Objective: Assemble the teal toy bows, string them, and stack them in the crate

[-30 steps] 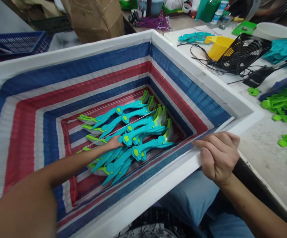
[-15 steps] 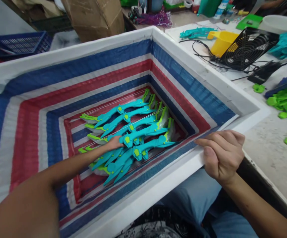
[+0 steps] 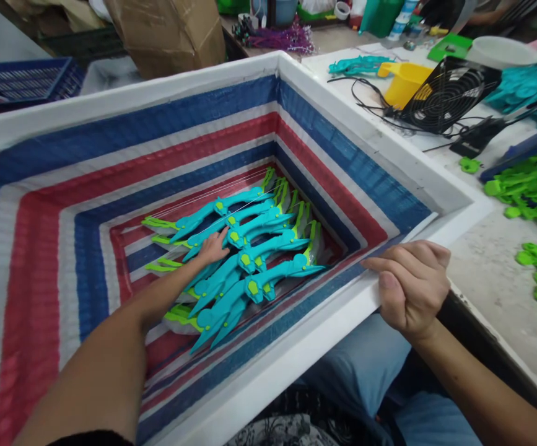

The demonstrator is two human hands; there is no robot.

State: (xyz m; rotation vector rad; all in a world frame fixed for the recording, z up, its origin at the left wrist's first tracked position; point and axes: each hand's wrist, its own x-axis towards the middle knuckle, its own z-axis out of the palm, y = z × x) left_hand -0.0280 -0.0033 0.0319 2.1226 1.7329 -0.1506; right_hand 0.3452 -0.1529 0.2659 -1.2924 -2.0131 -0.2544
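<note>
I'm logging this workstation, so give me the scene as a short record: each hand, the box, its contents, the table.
Left hand: reaching in, at the bows; grip unclear
Right hand: closed on the near edge of the box
Box: white rim, blue, red and white striped lining
Contents: turquoise and green bows, side by side, some overlapping
Table: fan, yellow jug, green parts

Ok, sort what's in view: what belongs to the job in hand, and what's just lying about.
In use, it seems:
bows, with the left hand among them
box, its rim held by the right hand

Lying about, apparently:
fan
yellow jug
carton
blue basket
loose green pieces, perhaps bow parts
</note>
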